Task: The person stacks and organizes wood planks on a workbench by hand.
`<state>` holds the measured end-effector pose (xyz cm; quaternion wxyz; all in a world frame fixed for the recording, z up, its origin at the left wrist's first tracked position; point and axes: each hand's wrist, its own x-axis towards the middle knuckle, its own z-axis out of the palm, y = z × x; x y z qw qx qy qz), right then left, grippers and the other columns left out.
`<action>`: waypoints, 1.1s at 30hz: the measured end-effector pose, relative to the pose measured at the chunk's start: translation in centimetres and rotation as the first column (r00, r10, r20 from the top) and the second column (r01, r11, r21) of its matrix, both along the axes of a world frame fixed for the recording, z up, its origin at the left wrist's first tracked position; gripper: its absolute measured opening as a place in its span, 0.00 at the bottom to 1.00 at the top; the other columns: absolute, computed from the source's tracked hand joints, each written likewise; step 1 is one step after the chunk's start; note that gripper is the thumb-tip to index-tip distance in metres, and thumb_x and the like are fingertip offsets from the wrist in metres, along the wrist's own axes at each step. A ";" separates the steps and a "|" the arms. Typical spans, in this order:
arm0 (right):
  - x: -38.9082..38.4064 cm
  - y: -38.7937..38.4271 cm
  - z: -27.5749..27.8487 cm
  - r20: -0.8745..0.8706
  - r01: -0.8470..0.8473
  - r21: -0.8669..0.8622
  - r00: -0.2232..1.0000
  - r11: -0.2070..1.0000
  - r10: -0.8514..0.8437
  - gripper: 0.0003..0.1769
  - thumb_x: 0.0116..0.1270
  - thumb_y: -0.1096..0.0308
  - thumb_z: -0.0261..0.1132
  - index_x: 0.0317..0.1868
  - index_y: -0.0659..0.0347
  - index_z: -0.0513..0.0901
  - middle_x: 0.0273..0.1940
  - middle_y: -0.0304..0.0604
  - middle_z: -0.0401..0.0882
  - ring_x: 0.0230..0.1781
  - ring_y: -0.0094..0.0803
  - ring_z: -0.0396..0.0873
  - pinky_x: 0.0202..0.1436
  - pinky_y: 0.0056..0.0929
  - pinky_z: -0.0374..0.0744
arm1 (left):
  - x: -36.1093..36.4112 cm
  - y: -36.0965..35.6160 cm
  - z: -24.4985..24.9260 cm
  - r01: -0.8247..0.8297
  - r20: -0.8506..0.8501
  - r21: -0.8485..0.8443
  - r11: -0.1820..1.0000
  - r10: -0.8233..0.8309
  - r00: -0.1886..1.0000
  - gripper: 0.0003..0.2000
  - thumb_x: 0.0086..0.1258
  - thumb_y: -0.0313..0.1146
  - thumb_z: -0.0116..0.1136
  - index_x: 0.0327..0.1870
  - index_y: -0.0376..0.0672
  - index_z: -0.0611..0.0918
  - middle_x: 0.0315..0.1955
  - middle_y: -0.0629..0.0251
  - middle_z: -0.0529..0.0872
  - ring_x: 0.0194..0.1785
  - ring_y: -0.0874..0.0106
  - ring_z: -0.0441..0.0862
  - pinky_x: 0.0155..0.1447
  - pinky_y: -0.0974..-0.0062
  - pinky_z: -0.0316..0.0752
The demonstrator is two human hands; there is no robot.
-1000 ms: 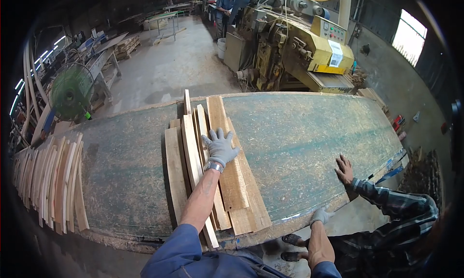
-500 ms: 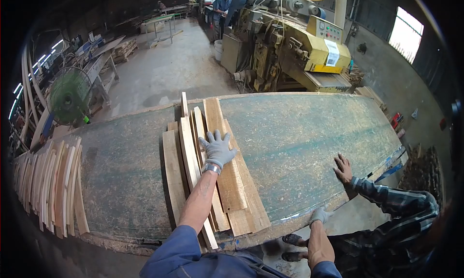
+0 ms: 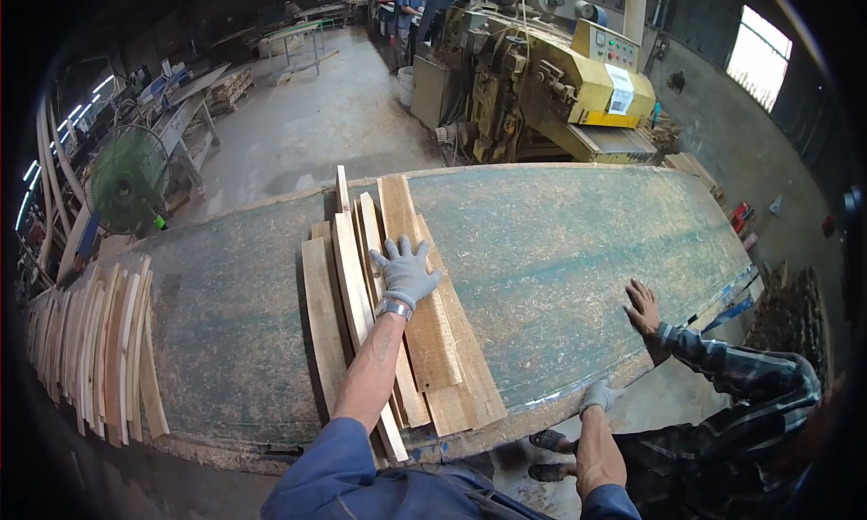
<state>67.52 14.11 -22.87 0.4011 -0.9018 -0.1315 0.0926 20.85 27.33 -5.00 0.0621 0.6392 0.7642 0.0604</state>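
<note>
My left hand (image 3: 406,274), in a grey glove with a metal-banded watch at the wrist, lies flat with fingers spread on a stack of wooden boards (image 3: 438,339). The boards lie lengthwise across the table, overlapping one another, some on edge. Nothing is gripped in this hand. My right hand (image 3: 599,395), also gloved in grey, rests at the near edge of the green table (image 3: 560,285). Its fingers look loosely extended, though they show only in part, and I see nothing held in it.
At the right, a co-worker's bare hand (image 3: 643,308) rests on the table. More wooden strips (image 3: 108,339) lie in a row at the left end. A yellow machine (image 3: 605,95) stands beyond the table, a fan (image 3: 126,181) at far left. Sawdust and shavings litter the tabletop.
The view has shifted slightly. My left hand stays spread on the boards and my right stays at the table edge. The co-worker's hand has barely moved.
</note>
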 end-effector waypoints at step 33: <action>-0.9 -0.1 1.4 -0.040 0.030 0.016 0.999 0.999 -0.029 0.39 0.73 0.47 0.56 0.71 0.65 0.53 0.66 0.63 0.65 0.62 0.55 0.71 0.62 0.43 0.71 | -0.1 -0.1 -0.2 0.000 -0.001 0.017 1.000 0.000 1.000 0.38 0.61 0.57 0.56 0.75 0.57 0.65 0.76 0.51 0.56 0.78 0.46 0.45 0.72 0.26 0.27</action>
